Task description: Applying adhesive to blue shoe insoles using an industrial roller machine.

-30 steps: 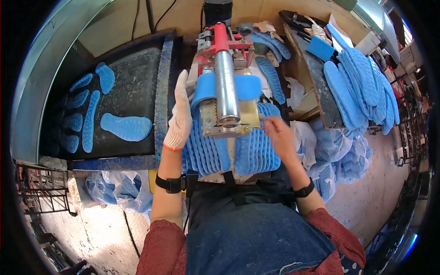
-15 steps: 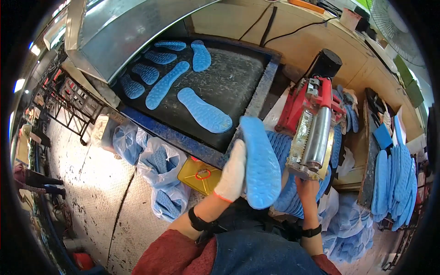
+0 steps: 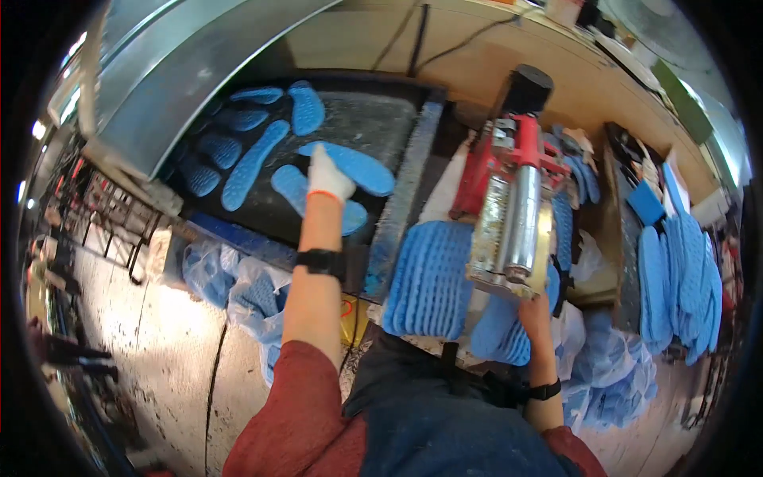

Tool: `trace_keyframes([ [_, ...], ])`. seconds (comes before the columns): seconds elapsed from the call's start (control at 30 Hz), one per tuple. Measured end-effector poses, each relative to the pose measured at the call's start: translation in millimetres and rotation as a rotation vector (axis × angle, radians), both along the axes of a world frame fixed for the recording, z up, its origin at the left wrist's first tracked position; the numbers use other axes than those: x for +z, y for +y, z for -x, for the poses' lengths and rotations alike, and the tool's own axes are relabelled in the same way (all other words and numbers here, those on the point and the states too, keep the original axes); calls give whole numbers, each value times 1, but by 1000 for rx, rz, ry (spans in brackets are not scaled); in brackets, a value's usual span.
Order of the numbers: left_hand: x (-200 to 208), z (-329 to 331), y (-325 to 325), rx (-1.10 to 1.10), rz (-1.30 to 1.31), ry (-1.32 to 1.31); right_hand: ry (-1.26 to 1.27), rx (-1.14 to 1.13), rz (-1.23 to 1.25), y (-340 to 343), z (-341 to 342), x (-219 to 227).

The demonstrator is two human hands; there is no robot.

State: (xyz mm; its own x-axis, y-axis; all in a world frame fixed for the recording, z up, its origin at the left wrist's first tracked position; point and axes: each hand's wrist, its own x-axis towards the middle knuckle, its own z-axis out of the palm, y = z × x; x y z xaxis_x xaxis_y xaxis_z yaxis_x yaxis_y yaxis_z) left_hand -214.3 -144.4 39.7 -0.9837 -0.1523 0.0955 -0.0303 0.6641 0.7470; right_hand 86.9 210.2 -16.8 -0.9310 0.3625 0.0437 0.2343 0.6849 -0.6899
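My left hand (image 3: pixel 327 179), in a white glove, reaches out over a dark flat tray (image 3: pixel 373 119). It lies on a blue shoe insole (image 3: pixel 354 216) that rests flat on the tray beside another insole (image 3: pixel 362 168). Several more blue insoles (image 3: pixel 246 163) lie further left on the tray. My bare right hand (image 3: pixel 534 308) is just under a red and metal roller machine (image 3: pixel 517 215). It touches a pile of blue insoles (image 3: pixel 502 338), and the machine's edge hides its fingertips.
A second fanned stack of insoles (image 3: pixel 429 278) lies left of the machine. More insoles (image 3: pixel 675 278) lie on a bench at the right. Plastic bags of insoles (image 3: pixel 246 286) sit on the floor to the left, others (image 3: pixel 612 381) to the right. A metal hood (image 3: pixel 175 71) overhangs the tray.
My left hand has carried the blue insole from in front of my body out over the tray and brought it down flat. My view has swung slightly right.
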Motion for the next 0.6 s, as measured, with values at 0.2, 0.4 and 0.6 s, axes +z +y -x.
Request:
trace_keyframes([
  [0.2, 54, -83, 42, 161, -420, 23, 411, -217, 471, 38, -15, 63],
  [0.4, 97, -174, 147, -726, -881, 271, 502, 89, -604, 46, 19, 114],
  [0.6, 114, -162, 180, -1004, -877, 248, 571, 197, -25, 17, 13, 113],
])
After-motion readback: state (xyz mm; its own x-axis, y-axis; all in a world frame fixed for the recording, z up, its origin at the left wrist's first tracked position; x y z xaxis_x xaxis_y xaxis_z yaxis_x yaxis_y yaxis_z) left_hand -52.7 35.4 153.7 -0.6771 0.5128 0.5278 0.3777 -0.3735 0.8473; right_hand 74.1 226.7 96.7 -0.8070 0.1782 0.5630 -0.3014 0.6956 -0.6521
